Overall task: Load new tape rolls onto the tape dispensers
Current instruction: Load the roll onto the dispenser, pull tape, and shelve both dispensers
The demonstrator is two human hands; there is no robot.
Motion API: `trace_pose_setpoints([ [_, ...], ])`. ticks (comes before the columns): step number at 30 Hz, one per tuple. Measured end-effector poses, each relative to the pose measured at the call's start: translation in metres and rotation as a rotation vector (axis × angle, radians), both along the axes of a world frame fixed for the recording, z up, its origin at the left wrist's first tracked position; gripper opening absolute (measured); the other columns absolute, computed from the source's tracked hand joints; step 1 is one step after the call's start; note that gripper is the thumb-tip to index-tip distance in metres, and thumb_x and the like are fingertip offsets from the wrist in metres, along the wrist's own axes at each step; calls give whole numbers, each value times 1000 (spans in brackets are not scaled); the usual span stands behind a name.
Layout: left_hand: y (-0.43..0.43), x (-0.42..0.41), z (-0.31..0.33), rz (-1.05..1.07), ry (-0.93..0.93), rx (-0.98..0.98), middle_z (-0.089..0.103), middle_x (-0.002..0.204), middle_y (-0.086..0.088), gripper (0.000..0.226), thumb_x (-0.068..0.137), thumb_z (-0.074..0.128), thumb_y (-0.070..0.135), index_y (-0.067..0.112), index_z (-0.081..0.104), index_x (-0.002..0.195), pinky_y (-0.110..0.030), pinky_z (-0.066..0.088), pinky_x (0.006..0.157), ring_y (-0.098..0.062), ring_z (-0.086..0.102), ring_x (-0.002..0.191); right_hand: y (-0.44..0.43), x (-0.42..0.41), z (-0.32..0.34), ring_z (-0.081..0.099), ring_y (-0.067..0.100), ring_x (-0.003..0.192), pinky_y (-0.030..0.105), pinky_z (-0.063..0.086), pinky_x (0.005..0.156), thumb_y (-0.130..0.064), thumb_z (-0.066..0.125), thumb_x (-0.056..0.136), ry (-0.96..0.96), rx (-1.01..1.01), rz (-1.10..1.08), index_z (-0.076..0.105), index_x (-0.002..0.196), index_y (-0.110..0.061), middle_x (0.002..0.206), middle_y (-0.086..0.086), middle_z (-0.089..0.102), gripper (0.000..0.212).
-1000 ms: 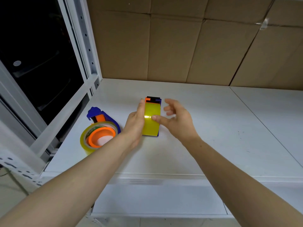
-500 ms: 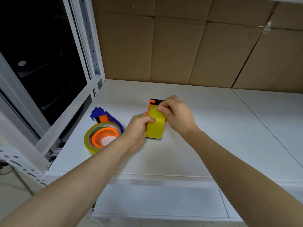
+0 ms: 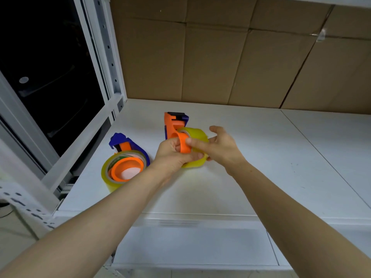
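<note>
**Both hands on one dispenser, above the shelf**

The left hand [image 3: 174, 155] gripped the orange and blue tape dispenser [image 3: 170, 125]. Its fingers were curled around the orange hub, and the thumb lay along the lower edge of the yellow tape roll [image 3: 197, 135]. This roll sat on the hub, and the dispenser was held upright, just above the white shelf [image 3: 261, 157]. The right hand [image 3: 222, 149] held the roll from the right side. One finger was laid across the front of the roll and touched the orange rim, while the other fingers were loosely spread behind it. To the left, a second dispenser [image 3: 128, 143] lay flat on the shelf with a second roll [image 3: 108, 175] around its orange hub. Cardboard panels [image 3: 220, 67] stood at the back.
</note>
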State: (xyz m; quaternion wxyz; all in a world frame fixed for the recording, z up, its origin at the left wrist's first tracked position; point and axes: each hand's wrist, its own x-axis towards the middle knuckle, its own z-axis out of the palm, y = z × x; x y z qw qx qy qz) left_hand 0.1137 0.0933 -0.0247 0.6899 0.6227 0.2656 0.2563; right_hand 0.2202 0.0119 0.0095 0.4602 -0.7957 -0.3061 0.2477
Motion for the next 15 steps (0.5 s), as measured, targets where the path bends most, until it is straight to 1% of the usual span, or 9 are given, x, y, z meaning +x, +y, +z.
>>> trace_pose_setpoints([
  [1,-2,1,1,-12,1,14,71,88,-3,34,67,76,-7,9,65,95,-19,56,67,-8,70,73,0,-1,-2,60,24,104,39,53,89,-47,78,66,-29,-21,12,33,140,-13,111,7,59,93],
  [2,-4,2,2,-20,1,17,71,88,-2,34,68,75,-8,8,64,97,-18,55,66,-6,69,72,1,0,-3,60,24,105,39,53,90,-45,79,66,-51,-18,20,42,135,-13,108,6,60,84],
  [4,-4,2,4,-47,-10,-6,71,97,-8,31,75,70,-5,6,64,103,-26,56,81,-15,69,86,0,1,-2,61,19,89,32,53,78,-40,78,70,-83,15,24,60,111,-13,87,-2,62,53],
  [5,-4,2,5,-67,-26,-30,70,103,-13,29,79,66,-3,5,63,107,-33,54,89,-23,67,95,-2,2,0,60,17,82,31,51,73,-39,77,71,-82,35,22,64,102,-12,79,-4,61,43],
  [7,-5,2,5,-92,-60,-65,66,111,-19,29,85,58,-3,0,60,114,-37,50,96,-29,64,104,-4,5,4,60,15,77,30,51,72,-37,77,72,-48,75,5,64,96,-10,78,-4,61,39],
  [9,-7,4,5,-76,-89,-76,68,107,-16,32,85,59,-3,-3,59,116,-32,54,91,-23,67,96,-7,5,6,58,10,73,26,50,68,-33,78,71,-30,122,-18,59,92,-12,76,-7,59,35],
  [12,-9,6,5,-29,-128,-102,71,97,-8,34,81,64,-2,-1,61,115,-22,57,77,-10,71,79,-8,4,7,59,8,73,23,51,68,-28,81,69,52,202,-61,58,95,-14,77,-9,59,37],
  [13,-9,7,5,-14,-140,-116,71,95,-7,33,81,64,-2,0,62,114,-21,57,75,-9,71,78,-9,2,8,59,7,73,23,52,68,-26,81,68,87,242,-78,59,98,-14,78,-9,60,40],
  [15,-13,10,5,16,-178,-164,71,96,-7,31,83,62,0,0,62,114,-23,58,77,-11,71,80,-8,-2,8,60,7,75,23,53,69,-21,82,68,141,333,-126,56,104,-15,81,-10,60,45],
])
